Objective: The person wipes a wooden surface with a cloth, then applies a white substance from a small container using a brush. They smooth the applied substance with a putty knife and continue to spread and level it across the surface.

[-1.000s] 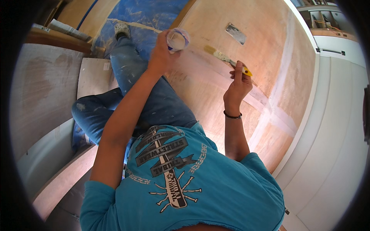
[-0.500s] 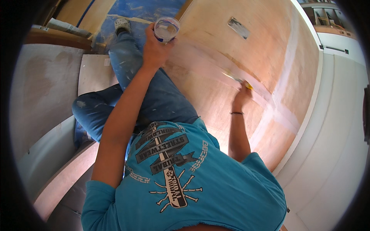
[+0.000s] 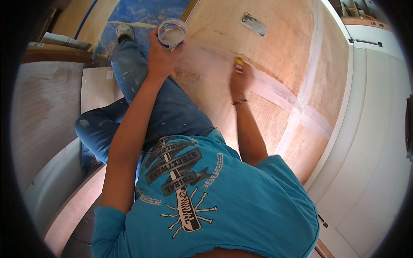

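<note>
My left hand (image 3: 162,56) is wrapped round a round clear plastic tub (image 3: 172,33) with pale filler inside, held up in front of the panel's left part. My right hand (image 3: 241,81), somewhat blurred, grips a putty knife (image 3: 239,64) by its yellow handle. The knife's blade cannot be made out here; the earlier frame shows it as a thin metal blade. Behind the right hand, a wide band of pinkish-white filler (image 3: 275,92) runs across the plywood panel (image 3: 279,56). Another pale band crosses it on the right.
A rectangular metal plate (image 3: 254,25) smeared with filler is on the upper panel. White trim and panelling (image 3: 365,112) border the right side. Blue sheeting (image 3: 142,13) lies beyond my foot. A curved grey-brown panel (image 3: 47,107) stands at the left.
My right hand has moved left along the filler band with the putty knife, toward the tub. The knife's blade no longer shows. The whole view has shifted slightly.
</note>
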The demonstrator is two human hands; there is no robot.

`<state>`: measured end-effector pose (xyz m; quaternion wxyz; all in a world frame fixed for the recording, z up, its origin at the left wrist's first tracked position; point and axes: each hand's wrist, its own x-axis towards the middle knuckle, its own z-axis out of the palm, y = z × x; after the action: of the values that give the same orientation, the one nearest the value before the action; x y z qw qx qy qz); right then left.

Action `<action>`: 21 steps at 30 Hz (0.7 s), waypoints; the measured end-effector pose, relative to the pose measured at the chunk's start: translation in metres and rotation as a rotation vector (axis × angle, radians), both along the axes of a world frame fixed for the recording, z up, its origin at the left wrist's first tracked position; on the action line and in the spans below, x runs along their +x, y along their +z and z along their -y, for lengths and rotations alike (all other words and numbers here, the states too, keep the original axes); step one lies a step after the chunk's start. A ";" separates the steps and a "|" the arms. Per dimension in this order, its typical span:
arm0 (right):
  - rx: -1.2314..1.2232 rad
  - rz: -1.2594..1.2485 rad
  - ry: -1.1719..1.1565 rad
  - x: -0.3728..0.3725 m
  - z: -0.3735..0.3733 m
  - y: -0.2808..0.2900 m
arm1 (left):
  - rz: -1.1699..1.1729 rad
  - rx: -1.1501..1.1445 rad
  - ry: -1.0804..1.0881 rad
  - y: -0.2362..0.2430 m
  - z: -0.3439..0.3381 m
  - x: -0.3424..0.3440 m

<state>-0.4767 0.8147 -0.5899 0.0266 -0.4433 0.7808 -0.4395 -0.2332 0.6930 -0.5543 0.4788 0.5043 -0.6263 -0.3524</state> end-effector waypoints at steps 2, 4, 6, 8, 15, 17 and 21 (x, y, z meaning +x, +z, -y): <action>-0.084 0.040 0.109 0.052 0.041 -0.010 | -0.035 0.010 -0.007 0.005 0.001 -0.004; -0.052 0.181 0.087 0.084 0.059 0.005 | -0.028 0.007 0.006 0.005 0.000 -0.003; 0.011 0.336 -0.014 0.090 0.057 0.006 | 0.020 0.004 0.009 0.002 -0.001 0.003; -0.028 0.732 -0.074 0.047 0.015 -0.026 | -0.008 0.029 -0.005 0.006 0.000 0.003; -0.025 0.090 -0.603 -0.203 -0.258 -0.033 | -0.033 -0.030 -0.027 -0.001 0.002 -0.008; 0.224 -0.143 -0.780 -0.189 -0.240 0.021 | 0.005 0.015 -0.024 0.010 0.000 -0.005; 0.151 -0.130 -0.407 -0.144 -0.170 -0.003 | -0.034 -0.032 -0.032 -0.005 0.006 -0.003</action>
<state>-0.6207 0.9844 -0.5925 -0.0799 -0.3008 0.8849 -0.3465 -0.2357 0.6874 -0.5591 0.4918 0.4804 -0.6315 -0.3585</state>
